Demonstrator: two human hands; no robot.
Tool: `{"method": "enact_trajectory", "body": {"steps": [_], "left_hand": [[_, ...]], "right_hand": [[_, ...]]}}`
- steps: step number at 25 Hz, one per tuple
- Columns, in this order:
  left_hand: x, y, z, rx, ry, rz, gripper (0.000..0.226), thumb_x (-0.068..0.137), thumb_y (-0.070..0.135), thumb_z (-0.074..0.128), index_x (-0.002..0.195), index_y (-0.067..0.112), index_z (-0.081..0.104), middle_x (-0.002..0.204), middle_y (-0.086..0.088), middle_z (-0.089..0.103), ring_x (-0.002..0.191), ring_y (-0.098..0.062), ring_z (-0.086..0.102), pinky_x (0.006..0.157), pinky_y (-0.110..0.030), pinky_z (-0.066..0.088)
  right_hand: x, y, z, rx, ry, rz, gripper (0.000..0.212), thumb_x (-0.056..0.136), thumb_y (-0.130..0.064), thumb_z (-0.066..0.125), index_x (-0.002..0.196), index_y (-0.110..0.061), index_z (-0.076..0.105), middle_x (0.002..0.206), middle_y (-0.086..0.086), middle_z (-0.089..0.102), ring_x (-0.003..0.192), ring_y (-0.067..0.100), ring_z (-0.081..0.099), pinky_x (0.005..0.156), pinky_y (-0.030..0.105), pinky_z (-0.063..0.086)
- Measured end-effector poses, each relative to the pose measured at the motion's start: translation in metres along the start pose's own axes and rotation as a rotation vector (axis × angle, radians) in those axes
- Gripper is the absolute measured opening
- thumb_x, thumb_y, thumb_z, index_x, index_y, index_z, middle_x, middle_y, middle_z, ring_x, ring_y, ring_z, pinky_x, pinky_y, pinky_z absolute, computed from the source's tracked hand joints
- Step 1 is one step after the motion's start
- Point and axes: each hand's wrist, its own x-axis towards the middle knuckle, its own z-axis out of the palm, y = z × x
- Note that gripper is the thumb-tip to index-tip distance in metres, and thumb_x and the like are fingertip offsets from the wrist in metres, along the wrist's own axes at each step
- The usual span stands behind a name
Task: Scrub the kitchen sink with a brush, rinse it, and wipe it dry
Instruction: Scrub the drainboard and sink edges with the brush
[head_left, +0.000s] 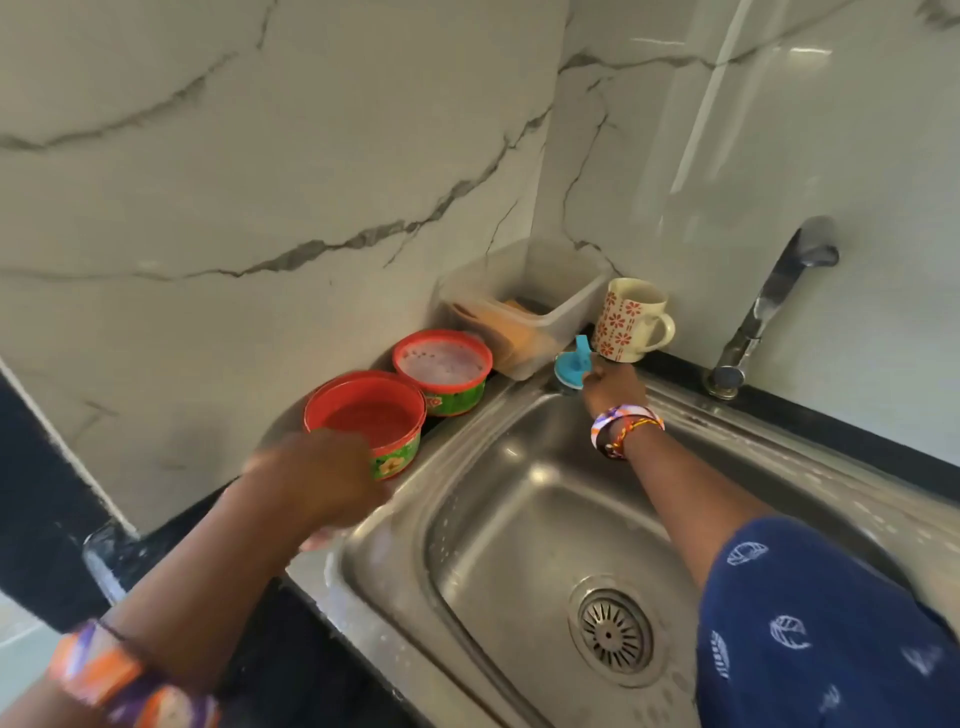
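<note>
Touching right grip (613, 387): blue-capped bottle (571, 365)

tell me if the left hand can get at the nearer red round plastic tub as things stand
Probably yes. The left hand is already at the near side of the nearer red round plastic tub on the sink's left edge, with nothing between them; motion blur hides whether it touches.

Setting: domestic kitchen. Evidence: stainless steel sink (519, 519) with perforated drain strainer (613, 631), set into a dark stone countertop (291, 639). Chrome tap (769, 306) mounted behind basin. Walls clad in glossy white marble-look tiles (260, 156) with grey veining. Household items in the corner: floral mug (631, 319), two red-rimmed round tubs (405, 395), clear plastic box (524, 306). Nothing industrial or commercial in the fittings.
</note>
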Motion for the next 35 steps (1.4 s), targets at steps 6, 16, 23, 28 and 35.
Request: {"method": "enact_trajectory", "body": {"steps": [6, 16, 23, 28, 35], "left_hand": [[0.055, 0.051, -0.023, 0.105, 0.343, 0.537, 0.043, 0.095, 0.042, 0.045, 0.131, 0.019, 0.049, 0.133, -0.004, 0.05, 0.123, -0.023, 0.048, 0.096, -0.037, 0.041], [0.138, 0.072, -0.043, 0.321, 0.515, 0.743, 0.05, 0.097, 0.024, 0.046, 0.143, 0.007, 0.036, 0.158, -0.01, -0.011, 0.147, -0.025, -0.008, 0.118, -0.042, 0.008], [0.156, 0.08, -0.053, 0.251, 0.42, 0.739, 0.043, 0.095, 0.019, 0.049, 0.137, 0.01, 0.046, 0.16, -0.004, 0.001, 0.146, -0.025, 0.012, 0.11, -0.046, 0.029], [0.151, 0.083, -0.065, 0.287, 0.379, 0.715, 0.046, 0.094, 0.016, 0.05, 0.139, 0.008, 0.043, 0.158, -0.006, 0.009, 0.141, -0.025, 0.027, 0.103, -0.044, 0.036], [0.146, 0.091, -0.075, 0.264, 0.489, 0.625, 0.03, 0.097, 0.015, 0.049, 0.125, 0.006, 0.054, 0.128, -0.012, 0.052, 0.119, -0.028, 0.052, 0.092, -0.036, 0.045]], "right_hand": [[-0.052, 0.007, 0.012, 0.172, -0.173, 0.035, 0.029, 0.094, -0.02, 0.049, 0.12, -0.027, 0.062, 0.067, 0.003, 0.055, 0.047, 0.012, 0.048, 0.042, 0.016, 0.036], [-0.019, -0.015, 0.013, 0.129, -0.074, 0.129, 0.023, 0.093, -0.015, 0.049, 0.107, -0.027, 0.063, 0.063, 0.002, 0.047, 0.046, 0.008, 0.042, 0.044, 0.02, 0.033], [0.016, -0.022, 0.009, 0.06, 0.12, 0.218, 0.034, 0.093, -0.017, 0.05, 0.125, -0.009, 0.059, 0.105, 0.014, 0.064, 0.096, 0.028, 0.06, 0.079, 0.029, 0.043], [-0.011, -0.022, 0.006, -0.035, -0.014, 0.05, 0.036, 0.095, -0.018, 0.048, 0.129, -0.019, 0.057, 0.085, -0.001, 0.063, 0.072, 0.013, 0.058, 0.06, 0.015, 0.044], [-0.013, -0.009, 0.007, -0.073, 0.028, 0.038, 0.037, 0.096, -0.018, 0.045, 0.132, -0.018, 0.054, 0.113, 0.01, 0.067, 0.102, 0.024, 0.064, 0.085, 0.026, 0.048]]}}
